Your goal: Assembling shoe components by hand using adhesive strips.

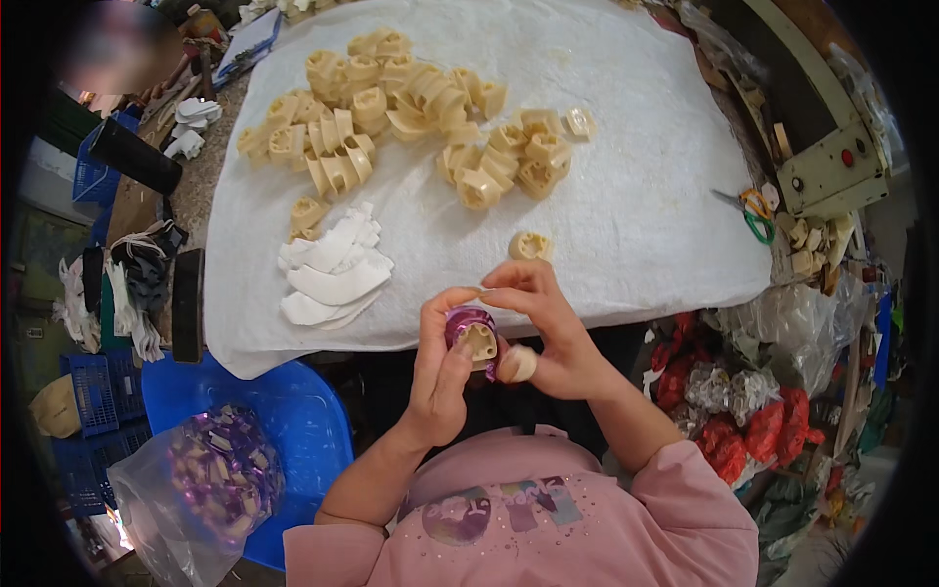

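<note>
In front of my chest, my left hand (438, 386) is closed around a hollow cream plastic piece (479, 342) with shiny purple foil (467, 318) around its outside. My right hand (558, 342) grips the same piece from the other side. Its index finger meets the left fingertips above the piece, and its thumb, wrapped in a pale band (522, 365), presses near the loose lower edge of the foil. Just beyond the right fingers lies a single cream plastic piece (530, 246). A pile of white curved strips (337, 269) rests to the left of my hands.
A white cloth (636, 176) covers the table, with heaps of cream pieces (391, 93) toward the back. Scissors (755, 215) lie at the right edge. On the lower left, a blue chair (323, 411) bears a clear bag of purple-wrapped pieces (225, 470). A machine (831, 166) stands right.
</note>
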The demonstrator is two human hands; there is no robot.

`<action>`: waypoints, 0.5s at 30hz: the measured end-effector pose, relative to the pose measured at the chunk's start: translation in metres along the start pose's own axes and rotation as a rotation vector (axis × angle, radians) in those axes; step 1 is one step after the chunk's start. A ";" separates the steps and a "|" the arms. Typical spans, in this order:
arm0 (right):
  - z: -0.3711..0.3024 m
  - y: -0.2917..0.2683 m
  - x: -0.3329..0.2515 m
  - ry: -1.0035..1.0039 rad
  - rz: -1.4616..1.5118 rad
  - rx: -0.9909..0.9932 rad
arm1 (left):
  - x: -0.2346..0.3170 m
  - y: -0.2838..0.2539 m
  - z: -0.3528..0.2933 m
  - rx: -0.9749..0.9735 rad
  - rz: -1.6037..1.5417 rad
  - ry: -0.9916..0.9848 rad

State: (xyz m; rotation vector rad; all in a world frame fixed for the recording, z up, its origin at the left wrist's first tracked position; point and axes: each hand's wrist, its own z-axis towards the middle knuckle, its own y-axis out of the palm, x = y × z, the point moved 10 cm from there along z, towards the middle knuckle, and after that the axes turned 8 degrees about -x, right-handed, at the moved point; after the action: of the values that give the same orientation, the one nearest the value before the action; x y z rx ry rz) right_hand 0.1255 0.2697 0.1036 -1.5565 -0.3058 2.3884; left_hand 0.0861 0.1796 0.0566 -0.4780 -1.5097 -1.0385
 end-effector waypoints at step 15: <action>-0.006 0.047 0.036 0.264 0.554 -0.049 | 0.017 0.008 -0.002 0.143 0.319 0.164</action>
State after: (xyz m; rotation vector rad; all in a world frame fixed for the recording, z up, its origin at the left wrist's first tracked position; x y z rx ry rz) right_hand 0.1115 0.2385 0.0551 -2.1802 0.1470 2.5120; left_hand 0.0899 0.1776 0.0752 -0.5009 -1.3004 -0.6987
